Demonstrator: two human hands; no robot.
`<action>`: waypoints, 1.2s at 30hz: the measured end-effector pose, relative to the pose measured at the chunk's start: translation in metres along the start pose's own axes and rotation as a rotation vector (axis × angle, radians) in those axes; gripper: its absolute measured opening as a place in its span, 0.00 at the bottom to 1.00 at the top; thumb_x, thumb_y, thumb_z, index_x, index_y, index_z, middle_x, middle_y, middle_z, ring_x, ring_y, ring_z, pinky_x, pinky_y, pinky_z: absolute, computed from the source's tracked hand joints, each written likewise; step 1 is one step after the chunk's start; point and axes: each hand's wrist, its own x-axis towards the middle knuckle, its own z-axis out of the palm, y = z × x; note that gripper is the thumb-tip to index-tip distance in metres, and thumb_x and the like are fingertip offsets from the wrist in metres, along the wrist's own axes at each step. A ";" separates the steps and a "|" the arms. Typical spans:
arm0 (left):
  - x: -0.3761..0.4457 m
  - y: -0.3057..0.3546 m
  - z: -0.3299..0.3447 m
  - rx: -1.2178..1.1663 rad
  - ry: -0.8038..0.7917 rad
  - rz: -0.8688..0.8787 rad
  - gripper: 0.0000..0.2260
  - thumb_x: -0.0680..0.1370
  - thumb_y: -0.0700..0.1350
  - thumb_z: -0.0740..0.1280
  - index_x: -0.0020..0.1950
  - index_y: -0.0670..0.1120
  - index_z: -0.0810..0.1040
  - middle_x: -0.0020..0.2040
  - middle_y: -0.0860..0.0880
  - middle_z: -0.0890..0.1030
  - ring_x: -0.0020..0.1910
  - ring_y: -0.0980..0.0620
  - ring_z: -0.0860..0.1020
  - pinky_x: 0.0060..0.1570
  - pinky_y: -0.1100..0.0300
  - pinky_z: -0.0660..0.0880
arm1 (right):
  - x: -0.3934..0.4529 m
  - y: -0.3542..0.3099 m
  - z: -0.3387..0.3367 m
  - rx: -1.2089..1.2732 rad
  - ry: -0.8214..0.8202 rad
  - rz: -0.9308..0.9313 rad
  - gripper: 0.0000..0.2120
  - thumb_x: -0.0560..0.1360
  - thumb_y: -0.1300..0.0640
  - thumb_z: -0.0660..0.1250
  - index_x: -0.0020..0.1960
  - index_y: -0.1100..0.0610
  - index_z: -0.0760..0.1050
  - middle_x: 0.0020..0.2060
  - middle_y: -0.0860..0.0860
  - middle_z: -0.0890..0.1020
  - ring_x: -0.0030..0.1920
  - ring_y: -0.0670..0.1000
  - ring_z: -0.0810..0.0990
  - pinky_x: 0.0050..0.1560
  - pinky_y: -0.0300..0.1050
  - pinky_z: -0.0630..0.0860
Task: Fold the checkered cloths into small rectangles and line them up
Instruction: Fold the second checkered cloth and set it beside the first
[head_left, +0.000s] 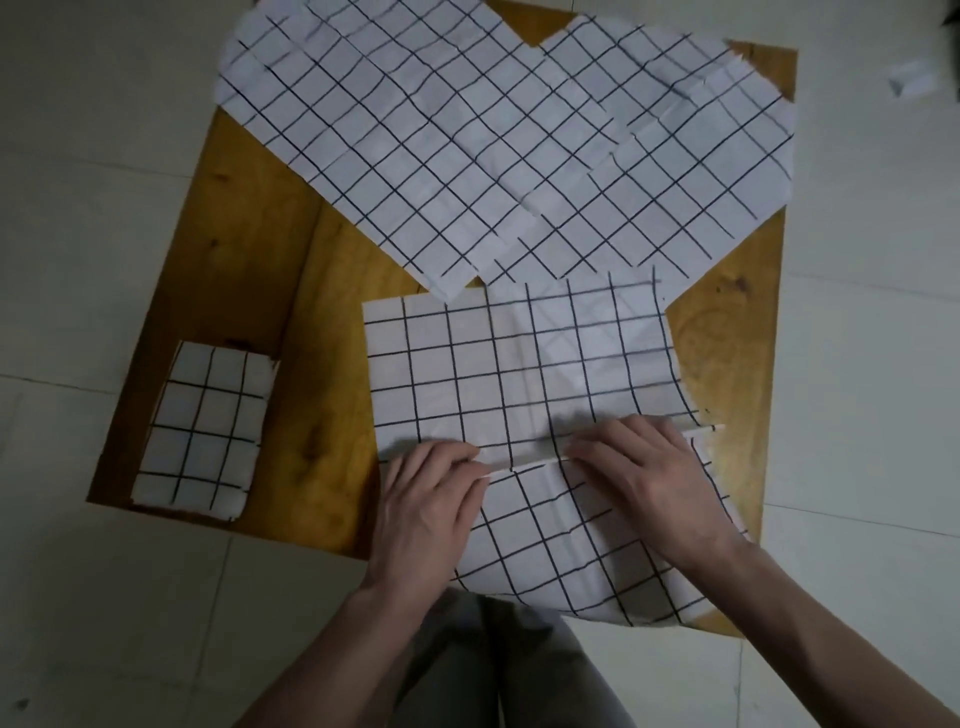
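A white checkered cloth (519, 364) lies spread on the wooden table (249, 291) in front of me, and its near part hangs over the table's front edge. A raised cloth edge runs across it from left to right. My left hand (431, 499) pinches that edge at its left end. My right hand (644, 478) grips the same edge further right, fingers curled over it. A folded checkered rectangle (202, 431) rests at the table's near left corner. Two larger unfolded checkered cloths, one at the back left (415, 130) and one at the back right (675, 156), overlap each other.
Bare wood shows along the table's left side between the folded rectangle and the spread cloths. Pale floor tiles (78, 208) surround the table. My grey trousers (519, 665) are below the table's front edge. A small white scrap (911, 83) lies on the floor, far right.
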 end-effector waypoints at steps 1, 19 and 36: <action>0.002 -0.001 -0.007 -0.024 -0.009 0.001 0.04 0.80 0.45 0.72 0.52 0.47 0.85 0.55 0.53 0.82 0.55 0.52 0.79 0.56 0.55 0.73 | 0.002 0.000 -0.006 -0.015 0.001 -0.022 0.08 0.82 0.53 0.68 0.58 0.53 0.83 0.53 0.48 0.83 0.51 0.53 0.81 0.55 0.44 0.68; 0.164 -0.053 -0.158 0.006 -0.080 0.299 0.14 0.83 0.50 0.65 0.55 0.44 0.86 0.50 0.50 0.87 0.47 0.56 0.84 0.44 0.64 0.82 | 0.096 0.053 -0.140 -0.040 0.015 -0.115 0.09 0.83 0.53 0.66 0.54 0.56 0.82 0.45 0.48 0.83 0.43 0.53 0.83 0.48 0.52 0.77; 0.226 -0.070 -0.203 0.258 0.137 0.564 0.16 0.80 0.32 0.66 0.67 0.37 0.80 0.66 0.41 0.82 0.65 0.49 0.79 0.70 0.65 0.72 | 0.130 0.062 -0.188 -0.433 0.288 -0.078 0.07 0.82 0.57 0.69 0.52 0.59 0.84 0.44 0.54 0.84 0.41 0.60 0.81 0.50 0.53 0.70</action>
